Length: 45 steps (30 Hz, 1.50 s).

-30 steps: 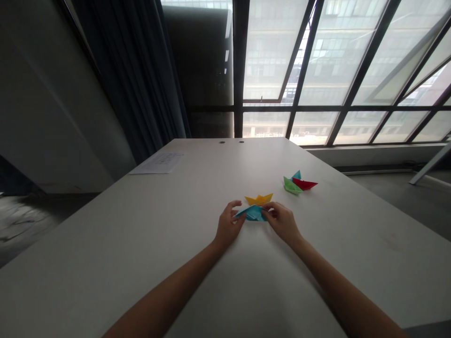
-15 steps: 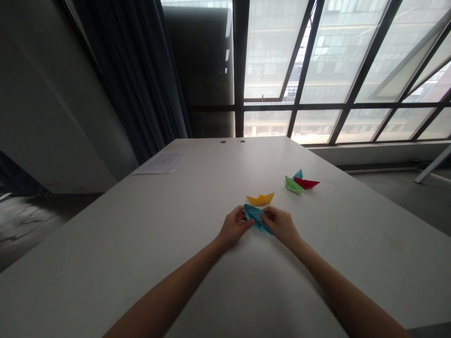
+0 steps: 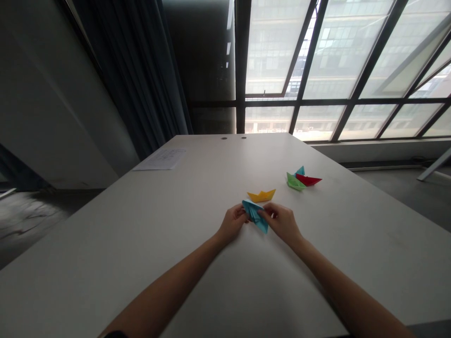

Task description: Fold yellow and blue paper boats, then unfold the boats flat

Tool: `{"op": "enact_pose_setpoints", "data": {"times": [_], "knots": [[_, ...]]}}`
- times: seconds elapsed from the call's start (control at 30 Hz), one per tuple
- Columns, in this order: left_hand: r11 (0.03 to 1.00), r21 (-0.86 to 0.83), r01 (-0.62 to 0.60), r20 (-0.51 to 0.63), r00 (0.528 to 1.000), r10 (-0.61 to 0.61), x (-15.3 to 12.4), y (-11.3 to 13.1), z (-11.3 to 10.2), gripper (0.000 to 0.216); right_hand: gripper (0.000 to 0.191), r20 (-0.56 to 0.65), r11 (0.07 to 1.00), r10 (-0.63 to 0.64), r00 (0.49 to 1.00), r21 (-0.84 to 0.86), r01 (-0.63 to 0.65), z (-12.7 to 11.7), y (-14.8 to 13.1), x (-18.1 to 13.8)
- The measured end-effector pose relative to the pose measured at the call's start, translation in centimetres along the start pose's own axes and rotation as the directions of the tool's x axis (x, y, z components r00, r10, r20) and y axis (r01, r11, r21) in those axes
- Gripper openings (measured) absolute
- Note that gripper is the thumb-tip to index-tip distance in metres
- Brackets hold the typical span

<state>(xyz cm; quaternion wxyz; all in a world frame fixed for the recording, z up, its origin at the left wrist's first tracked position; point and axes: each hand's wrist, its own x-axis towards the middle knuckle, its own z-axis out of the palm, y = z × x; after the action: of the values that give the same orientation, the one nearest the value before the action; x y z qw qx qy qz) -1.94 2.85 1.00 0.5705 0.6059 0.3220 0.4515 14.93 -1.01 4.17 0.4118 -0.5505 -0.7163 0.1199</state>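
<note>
Between my two hands is a blue paper boat (image 3: 256,217), tilted, with folds showing on the side toward me. My left hand (image 3: 232,221) is closed on its left side, the fingers partly hidden behind the paper. With thumb and fingers, my right hand (image 3: 282,222) pinches its right side. Just beyond the blue boat, a yellow paper boat (image 3: 261,196) rests on the white table (image 3: 148,230). Farther off to the right, a green paper boat (image 3: 295,182), a red paper boat (image 3: 309,180) and another blue folded paper piece (image 3: 300,171) lie close together.
Printed paper sheets (image 3: 160,159) lie at the table's far left edge. Two dark round holes (image 3: 224,138) are set near the far edge. Beyond stand a dark curtain (image 3: 141,80) and tall framed windows (image 3: 331,61).
The blue boat in my hands has turned, its lower right tip swinging down and left. My left thumb has drawn back from the front of the paper. The view has shifted slightly.
</note>
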Motion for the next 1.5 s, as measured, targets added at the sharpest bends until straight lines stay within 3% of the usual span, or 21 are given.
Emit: {"op": "enact_pose_setpoints", "data": {"times": [0.2,0.4,0.63,0.77,0.87,0.93,1.03,1.2,1.37,1.5], "knots": [[0.999,0.022,-0.048,0.057,0.997,0.047,-0.4,0.3,0.3,0.023,0.022,-0.020,0.999,0.040,0.999,-0.023,-0.040,0.7,0.0,-0.1],[0.998,0.016,-0.067,0.042,0.997,0.066,-0.2,-0.5,0.2,0.026,0.022,0.018,0.999,0.030,0.999,0.019,-0.031,1.2,0.4,-0.3],[0.997,0.046,-0.055,-0.050,0.997,0.057,-0.3,-0.5,0.0,0.030,0.025,0.070,0.995,0.086,0.994,0.050,-0.090,1.8,0.3,-0.3],[1.000,-0.024,-0.010,-0.090,0.996,0.008,-0.1,-0.4,-0.1,0.030,0.019,-0.021,0.984,0.116,0.993,0.142,-0.111,2.1,0.5,-0.2],[0.995,-0.088,0.037,-0.136,0.990,-0.048,0.3,-0.5,-0.3,0.032,0.020,-0.126,0.988,0.019,0.992,0.156,0.001,1.9,0.9,-0.1],[0.992,-0.123,0.039,-0.147,0.987,-0.057,0.4,-0.5,-0.4,0.033,0.013,-0.120,0.986,-0.130,0.984,0.090,0.141,1.6,1.1,-0.1],[0.987,-0.160,0.032,-0.114,0.992,-0.051,0.4,-0.3,-0.3,0.033,0.016,-0.074,0.961,-0.276,0.958,0.008,0.277,1.2,1.1,-0.2],[0.990,-0.137,0.042,-0.033,0.998,-0.047,0.0,0.1,-0.1,0.035,0.026,-0.024,0.943,-0.324,0.946,-0.086,0.321,0.8,0.9,-0.3],[0.991,-0.127,0.043,0.067,0.997,-0.035,-0.1,0.3,-0.1,0.034,0.020,-0.021,0.948,-0.314,0.949,-0.059,0.312,0.7,0.9,-0.2],[0.994,-0.105,0.021,0.019,1.000,-0.019,0.0,0.2,0.1,0.032,0.014,-0.063,0.966,-0.258,0.964,-0.011,0.258,0.8,0.7,-0.1]]}}
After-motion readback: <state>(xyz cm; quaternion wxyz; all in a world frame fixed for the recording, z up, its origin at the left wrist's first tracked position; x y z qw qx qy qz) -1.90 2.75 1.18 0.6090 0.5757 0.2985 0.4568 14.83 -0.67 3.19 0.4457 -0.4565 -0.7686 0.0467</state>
